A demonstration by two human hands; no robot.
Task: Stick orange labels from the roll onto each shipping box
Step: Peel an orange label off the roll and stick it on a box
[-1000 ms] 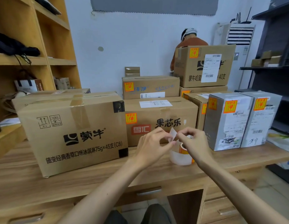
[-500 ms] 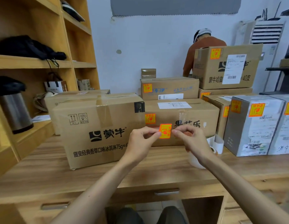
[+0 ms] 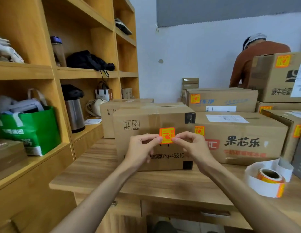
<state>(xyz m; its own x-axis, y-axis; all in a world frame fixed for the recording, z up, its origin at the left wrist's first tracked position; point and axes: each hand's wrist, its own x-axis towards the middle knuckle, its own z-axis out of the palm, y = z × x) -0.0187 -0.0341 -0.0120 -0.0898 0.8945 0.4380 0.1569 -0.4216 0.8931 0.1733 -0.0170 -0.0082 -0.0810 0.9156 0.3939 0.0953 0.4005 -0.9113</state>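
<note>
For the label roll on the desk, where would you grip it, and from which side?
Probably from above, with the nearer right hand. The label roll lies flat, core opening upward, so a thumb inside the core and fingers on the wound outer wall should hold. Avoid the loose white backing strip looped around it.

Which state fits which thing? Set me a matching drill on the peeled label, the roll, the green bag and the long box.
1 peeled label
2 roll
3 green bag
4 long box

A on the left shelf
B lying on the desk, right
C already bears an orange sticker
D pinched between left hand and right hand

Pairs: 1-D, 2-B, 3-A, 4-C
</note>
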